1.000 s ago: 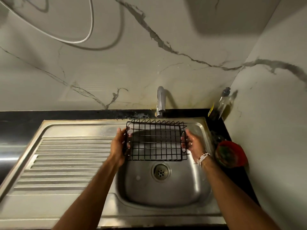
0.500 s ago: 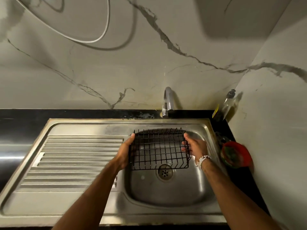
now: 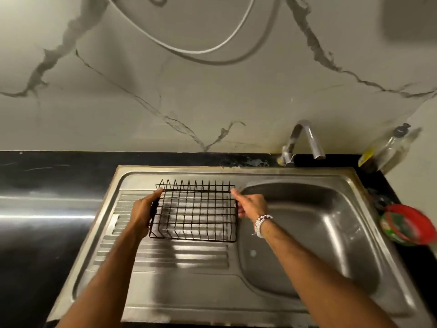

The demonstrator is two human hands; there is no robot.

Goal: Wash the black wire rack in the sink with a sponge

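While hands [image 3: 141,213] [image 3: 251,204] grip it, the rack [image 3: 194,206] is over the drainboard [image 3: 189,258].

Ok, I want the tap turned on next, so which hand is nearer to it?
Right. The right hand grips the right edge of the rack, below and left of the tap; the left hand grips the opposite edge, further left.
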